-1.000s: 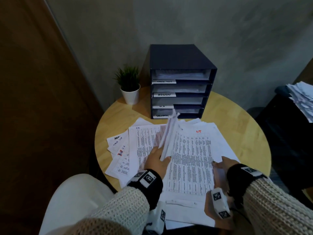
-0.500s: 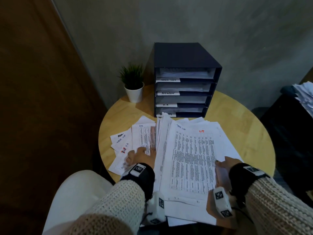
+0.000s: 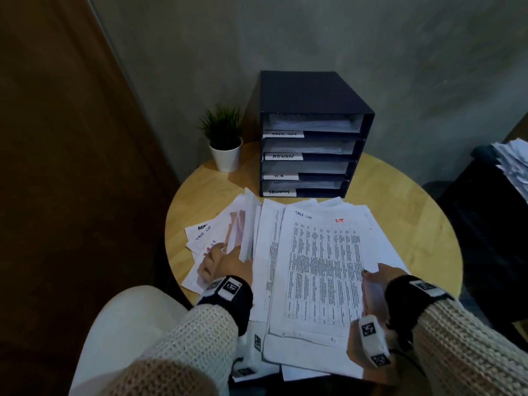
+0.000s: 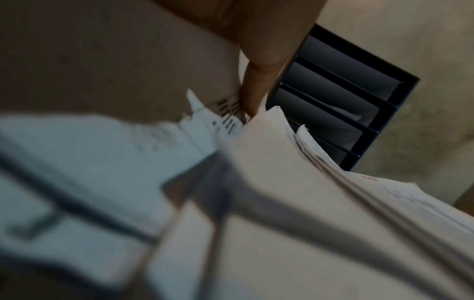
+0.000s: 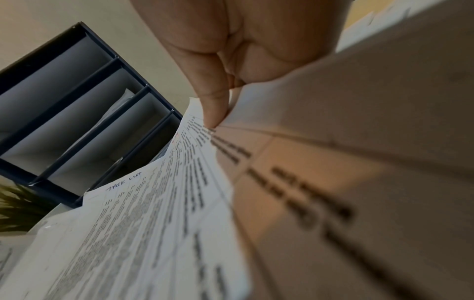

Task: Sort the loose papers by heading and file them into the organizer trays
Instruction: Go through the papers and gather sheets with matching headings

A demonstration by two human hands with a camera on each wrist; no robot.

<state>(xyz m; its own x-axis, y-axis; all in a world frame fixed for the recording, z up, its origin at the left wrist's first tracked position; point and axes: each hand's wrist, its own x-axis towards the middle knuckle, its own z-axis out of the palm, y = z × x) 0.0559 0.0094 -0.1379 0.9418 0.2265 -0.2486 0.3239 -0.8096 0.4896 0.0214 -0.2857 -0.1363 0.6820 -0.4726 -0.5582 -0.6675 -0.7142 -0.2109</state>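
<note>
A dark four-tray organizer (image 3: 311, 92) stands at the back of the round table (image 3: 400, 195), its trays labelled TASK LIST, ADMIN, H.R and one I cannot read. In front lies a thick paper stack; its top sheet (image 3: 323, 267) is headed "TASK LIST" with a red "I.T". My right hand (image 3: 377, 277) pinches the right edge of the top sheets (image 5: 143, 223), thumb on top. My left hand (image 3: 225, 261) rests with straight fingers on the smaller papers (image 3: 203, 232) at the left, against a turned bundle (image 3: 248, 224) whose edge stands up. The organizer (image 4: 359, 97) shows behind the left fingers (image 4: 254, 95).
A small potted plant (image 3: 224, 138) stands left of the organizer. A dark cabinet at the far right carries another heap of papers (image 3: 514, 167). Bare wood shows right of the stack. The wall is close behind the table.
The left hand has swung the upright bundle of sheets down to the left and moved left with it. "TASK LIST" now tops the stack. The right hand has stayed at the right edge.
</note>
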